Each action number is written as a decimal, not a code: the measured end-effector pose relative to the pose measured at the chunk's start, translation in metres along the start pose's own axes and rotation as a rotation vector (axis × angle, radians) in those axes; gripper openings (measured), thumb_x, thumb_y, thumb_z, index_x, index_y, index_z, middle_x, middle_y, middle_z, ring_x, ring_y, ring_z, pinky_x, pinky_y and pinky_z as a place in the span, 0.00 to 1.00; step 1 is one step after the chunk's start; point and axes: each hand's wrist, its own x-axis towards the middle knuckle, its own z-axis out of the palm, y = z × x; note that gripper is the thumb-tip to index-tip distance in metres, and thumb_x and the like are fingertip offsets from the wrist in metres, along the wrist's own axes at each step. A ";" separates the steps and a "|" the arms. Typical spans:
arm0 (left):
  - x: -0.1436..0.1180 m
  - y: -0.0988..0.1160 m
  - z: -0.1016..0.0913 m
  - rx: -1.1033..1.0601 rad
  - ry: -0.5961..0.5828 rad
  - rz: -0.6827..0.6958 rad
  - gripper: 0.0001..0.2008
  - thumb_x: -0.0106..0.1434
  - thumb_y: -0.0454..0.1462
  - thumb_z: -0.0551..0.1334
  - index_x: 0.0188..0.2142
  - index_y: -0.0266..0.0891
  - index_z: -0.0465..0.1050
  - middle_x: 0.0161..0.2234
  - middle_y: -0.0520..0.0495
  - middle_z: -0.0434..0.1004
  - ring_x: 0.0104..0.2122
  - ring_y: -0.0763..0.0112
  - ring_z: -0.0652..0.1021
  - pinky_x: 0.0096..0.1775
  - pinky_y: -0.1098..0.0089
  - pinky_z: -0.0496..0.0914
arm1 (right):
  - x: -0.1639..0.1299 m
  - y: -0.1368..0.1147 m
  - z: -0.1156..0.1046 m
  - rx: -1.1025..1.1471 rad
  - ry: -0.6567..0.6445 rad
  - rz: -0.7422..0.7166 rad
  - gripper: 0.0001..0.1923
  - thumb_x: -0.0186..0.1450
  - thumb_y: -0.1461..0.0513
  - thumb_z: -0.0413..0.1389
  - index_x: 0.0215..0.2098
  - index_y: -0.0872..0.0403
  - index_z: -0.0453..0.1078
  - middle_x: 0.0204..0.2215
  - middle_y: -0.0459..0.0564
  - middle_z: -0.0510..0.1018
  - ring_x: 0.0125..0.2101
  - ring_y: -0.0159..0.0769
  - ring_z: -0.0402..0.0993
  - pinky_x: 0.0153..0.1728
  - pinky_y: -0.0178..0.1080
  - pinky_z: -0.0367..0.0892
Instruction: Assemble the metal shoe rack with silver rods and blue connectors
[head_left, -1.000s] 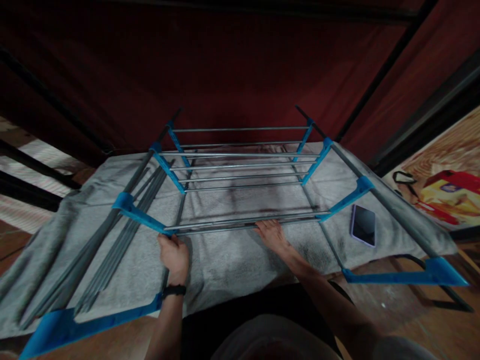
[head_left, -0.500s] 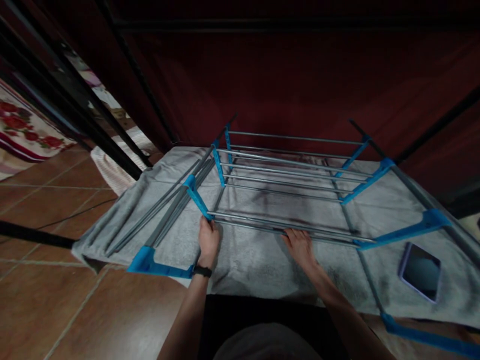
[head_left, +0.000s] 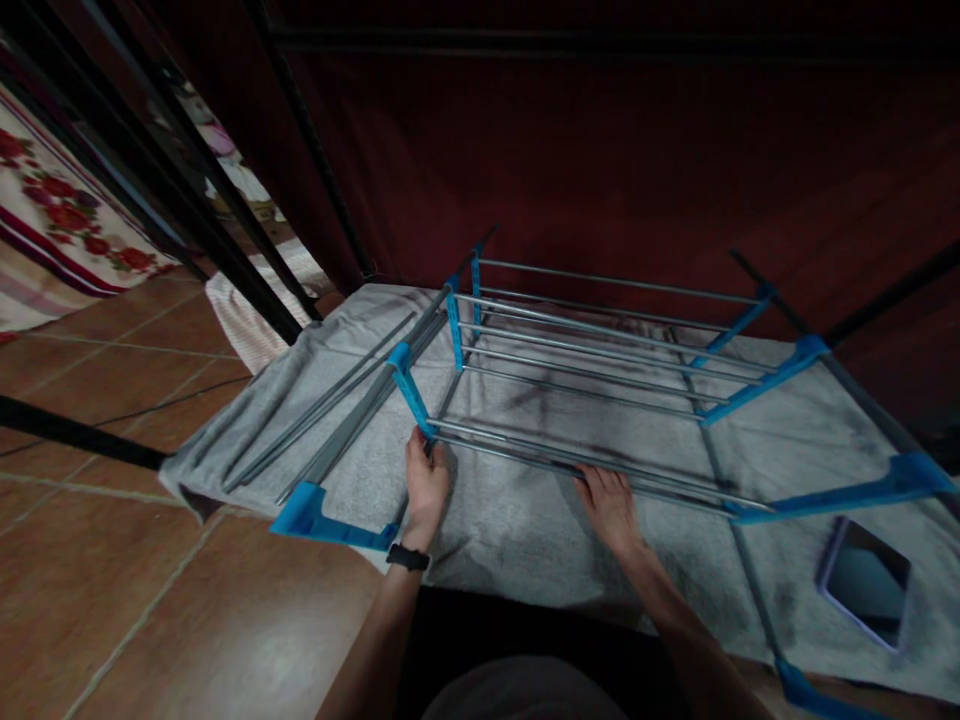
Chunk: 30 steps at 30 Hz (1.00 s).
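Observation:
A rack frame of thin grey metal rods (head_left: 592, 348) and blue plastic brackets lies on its side before me. My left hand (head_left: 426, 482) is closed around the near left corner, where a blue bracket (head_left: 411, 388) meets the rod ends; its fingertips are partly hidden. My right hand (head_left: 609, 508) has its fingers curled over the lowest front rod (head_left: 517, 458), near a dark section close to mid-length. That rod reaches right to another blue bracket (head_left: 840, 492). A dark band is around my left wrist.
Grey cloth (head_left: 525, 540) covers the surface under the rack. Several loose rods (head_left: 322, 405) lie on its left side, and a phone (head_left: 866, 580) lies at the right. A dark red curtain (head_left: 600, 160) hangs behind. Black poles (head_left: 75, 432) stand at the left above the tiled floor (head_left: 150, 600).
The whole view has shifted, so the rack, phone and cloth appear farther right. Both hands keep the same places on the rack.

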 end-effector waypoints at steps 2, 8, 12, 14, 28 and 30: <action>-0.004 0.009 -0.002 0.008 0.025 0.014 0.27 0.68 0.36 0.55 0.66 0.37 0.58 0.61 0.33 0.67 0.63 0.56 0.68 0.64 0.53 0.63 | 0.000 0.000 0.001 0.000 0.000 -0.004 0.19 0.76 0.57 0.44 0.55 0.53 0.72 0.48 0.54 0.81 0.49 0.44 0.74 0.54 0.46 0.60; -0.049 0.015 -0.020 0.013 -0.025 0.122 0.21 0.71 0.38 0.52 0.62 0.42 0.64 0.59 0.38 0.70 0.60 0.59 0.71 0.61 0.55 0.68 | 0.000 0.001 0.001 -0.034 -0.012 -0.004 0.18 0.76 0.57 0.44 0.53 0.53 0.73 0.47 0.54 0.81 0.48 0.44 0.74 0.53 0.45 0.60; -0.088 -0.013 -0.045 0.043 -0.202 0.186 0.16 0.70 0.39 0.52 0.49 0.45 0.77 0.49 0.42 0.78 0.52 0.58 0.77 0.57 0.53 0.72 | 0.000 0.001 0.002 -0.045 -0.013 -0.006 0.17 0.76 0.58 0.45 0.53 0.53 0.73 0.47 0.54 0.81 0.47 0.43 0.75 0.52 0.44 0.60; -0.105 -0.031 -0.061 0.067 -0.215 0.213 0.15 0.69 0.38 0.53 0.44 0.47 0.79 0.46 0.42 0.79 0.49 0.57 0.79 0.55 0.52 0.74 | 0.000 0.002 0.002 -0.048 -0.001 -0.013 0.17 0.76 0.58 0.45 0.52 0.53 0.73 0.47 0.54 0.81 0.47 0.43 0.75 0.51 0.44 0.60; -0.106 -0.118 -0.147 0.122 0.237 -0.018 0.11 0.62 0.43 0.57 0.29 0.40 0.73 0.32 0.45 0.76 0.35 0.62 0.77 0.40 0.61 0.73 | 0.001 0.000 0.005 -0.045 0.075 -0.031 0.14 0.76 0.58 0.47 0.50 0.52 0.73 0.44 0.52 0.82 0.45 0.42 0.75 0.50 0.44 0.60; -0.084 -0.117 -0.157 0.184 0.311 -0.057 0.11 0.62 0.43 0.56 0.29 0.40 0.72 0.31 0.46 0.74 0.35 0.61 0.76 0.41 0.60 0.72 | 0.000 0.000 0.005 -0.051 0.080 -0.032 0.15 0.76 0.58 0.47 0.50 0.52 0.73 0.44 0.53 0.82 0.45 0.42 0.75 0.50 0.44 0.60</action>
